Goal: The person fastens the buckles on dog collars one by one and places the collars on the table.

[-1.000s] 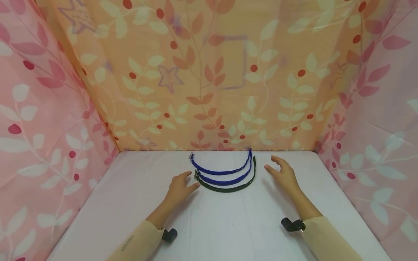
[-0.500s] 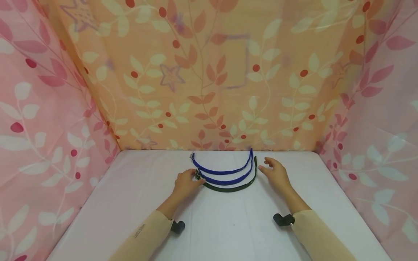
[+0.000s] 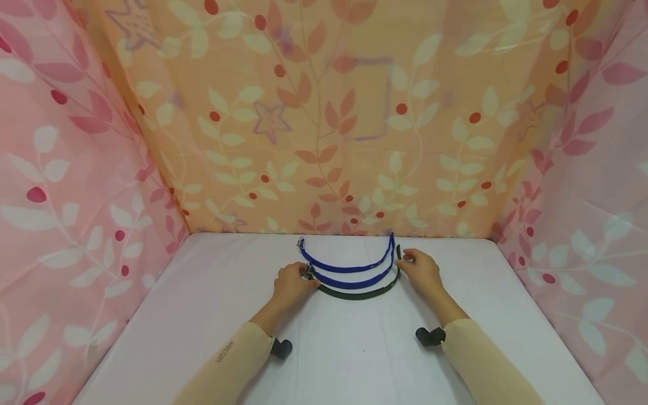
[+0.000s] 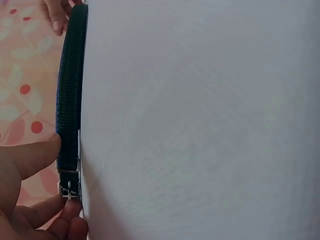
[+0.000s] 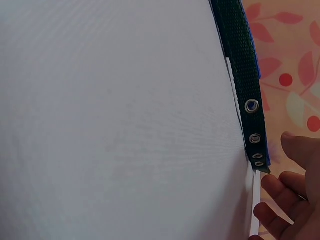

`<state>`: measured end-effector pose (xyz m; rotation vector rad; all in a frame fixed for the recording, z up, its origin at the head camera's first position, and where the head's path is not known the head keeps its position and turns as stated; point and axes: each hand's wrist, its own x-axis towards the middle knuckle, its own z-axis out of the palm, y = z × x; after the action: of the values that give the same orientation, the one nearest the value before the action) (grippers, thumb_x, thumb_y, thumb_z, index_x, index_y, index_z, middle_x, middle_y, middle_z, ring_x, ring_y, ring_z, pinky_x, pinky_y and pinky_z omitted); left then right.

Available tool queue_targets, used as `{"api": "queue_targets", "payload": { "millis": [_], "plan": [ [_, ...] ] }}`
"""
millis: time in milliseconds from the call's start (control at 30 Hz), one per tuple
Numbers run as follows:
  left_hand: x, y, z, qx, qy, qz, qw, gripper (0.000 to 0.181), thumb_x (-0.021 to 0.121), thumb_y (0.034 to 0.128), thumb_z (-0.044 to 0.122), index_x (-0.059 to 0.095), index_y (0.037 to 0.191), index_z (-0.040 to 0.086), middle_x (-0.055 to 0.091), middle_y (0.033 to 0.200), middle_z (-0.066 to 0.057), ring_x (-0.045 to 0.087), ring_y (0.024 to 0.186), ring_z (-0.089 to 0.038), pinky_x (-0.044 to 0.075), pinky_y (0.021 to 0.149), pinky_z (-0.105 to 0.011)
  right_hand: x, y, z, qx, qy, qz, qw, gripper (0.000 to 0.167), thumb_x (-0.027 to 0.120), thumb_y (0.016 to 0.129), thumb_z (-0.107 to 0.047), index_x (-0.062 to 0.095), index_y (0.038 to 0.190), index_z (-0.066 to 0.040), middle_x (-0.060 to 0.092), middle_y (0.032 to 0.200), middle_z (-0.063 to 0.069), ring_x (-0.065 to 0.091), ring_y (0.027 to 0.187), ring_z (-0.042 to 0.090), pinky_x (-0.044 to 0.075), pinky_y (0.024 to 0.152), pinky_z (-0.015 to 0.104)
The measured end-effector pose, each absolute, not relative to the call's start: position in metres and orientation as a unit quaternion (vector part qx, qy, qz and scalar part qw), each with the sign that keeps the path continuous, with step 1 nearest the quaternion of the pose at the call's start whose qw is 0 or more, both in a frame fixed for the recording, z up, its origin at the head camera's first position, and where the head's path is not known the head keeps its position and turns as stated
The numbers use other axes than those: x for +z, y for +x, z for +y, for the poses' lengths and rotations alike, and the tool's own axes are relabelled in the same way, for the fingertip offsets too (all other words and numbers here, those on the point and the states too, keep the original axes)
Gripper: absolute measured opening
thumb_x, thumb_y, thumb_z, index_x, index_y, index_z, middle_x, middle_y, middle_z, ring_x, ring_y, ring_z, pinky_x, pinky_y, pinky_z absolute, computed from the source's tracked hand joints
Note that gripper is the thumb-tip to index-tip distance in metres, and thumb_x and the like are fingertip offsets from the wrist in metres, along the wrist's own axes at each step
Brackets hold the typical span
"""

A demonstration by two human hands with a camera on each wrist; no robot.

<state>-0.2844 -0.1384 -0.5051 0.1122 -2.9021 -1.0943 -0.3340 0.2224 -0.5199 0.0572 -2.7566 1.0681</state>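
Three curved straps lie one beyond another in the head view: a dark green strap [image 3: 354, 296] nearest, then a blue strap [image 3: 351, 285] and a farther blue strap [image 3: 339, 270]. My left hand [image 3: 292, 286] pinches the green strap's left end; in the left wrist view its thumb and fingers are at the metal buckle [image 4: 69, 191]. At the other end, my right hand [image 3: 424, 274] is beside the strap with fingers spread. The right wrist view shows that hand [image 5: 295, 195] just off the tip, by the metal eyelets [image 5: 254, 138].
The straps lie on a white-covered table [image 3: 344, 360]. Orange patterned cloth [image 3: 314, 112] hangs behind it, with pink patterned cloth at the left [image 3: 76, 197] and right [image 3: 582, 197]. A black device [image 3: 431, 336] is on the right wrist, another [image 3: 281, 348] on the left.
My left hand has moved right onto the green strap's buckle end and pinches it. My right hand has moved left, up to the strap's other end. The straps look unmoved.
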Motion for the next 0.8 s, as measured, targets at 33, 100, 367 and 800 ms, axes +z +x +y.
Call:
{"api": "queue_targets", "payload": {
  "millis": [33,100,367,800],
  "plan": [
    [-0.5052,-0.2849,-0.1384,-0.352,0.037,-0.935,0.019,0.062,0.088,0.0797,0.034,0.066,0.128,0.003,0.069,0.113,-0.010,0.056,0.111,-0.032,0.043,0.097,-0.056,-0.5198,-0.3345,0.2214,0.352,0.018,-0.931,0.094,0.052,0.070,0.097,-0.035,0.062,0.136,-0.001,0.071,0.123,0.018,0.061,0.120,0.041,0.041,0.103,0.060],
    [-0.5055,-0.2860,-0.1384,-0.352,0.041,-0.935,0.015,0.063,0.089,0.0791,0.034,0.066,0.128,0.003,0.069,0.111,-0.009,0.056,0.110,-0.032,0.043,0.097,-0.055,-0.5193,-0.3351,0.2195,0.344,0.013,-0.934,0.095,0.051,0.071,0.096,-0.034,0.063,0.135,-0.001,0.072,0.122,0.018,0.062,0.120,0.042,0.038,0.104,0.062],
    [-0.5064,-0.2906,-0.1409,-0.343,0.041,-0.938,-0.010,0.067,0.088,0.0786,0.037,0.064,0.132,0.004,0.068,0.110,-0.009,0.056,0.108,-0.032,0.042,0.095,-0.053,-0.5193,-0.3378,0.2162,0.305,0.000,-0.948,0.094,0.048,0.073,0.093,-0.030,0.065,0.131,-0.001,0.075,0.117,0.015,0.064,0.117,0.042,0.037,0.096,0.061],
    [-0.5053,-0.2874,-0.1449,-0.372,0.031,-0.928,0.006,0.060,0.090,0.0757,0.033,0.061,0.123,0.011,0.071,0.108,-0.005,0.059,0.104,-0.031,0.043,0.089,-0.052,-0.5188,-0.3298,0.2150,0.373,-0.006,-0.920,0.123,0.044,0.072,0.089,-0.013,0.066,0.130,0.001,0.075,0.112,0.018,0.067,0.111,0.038,0.044,0.100,0.055]
  ]
}}
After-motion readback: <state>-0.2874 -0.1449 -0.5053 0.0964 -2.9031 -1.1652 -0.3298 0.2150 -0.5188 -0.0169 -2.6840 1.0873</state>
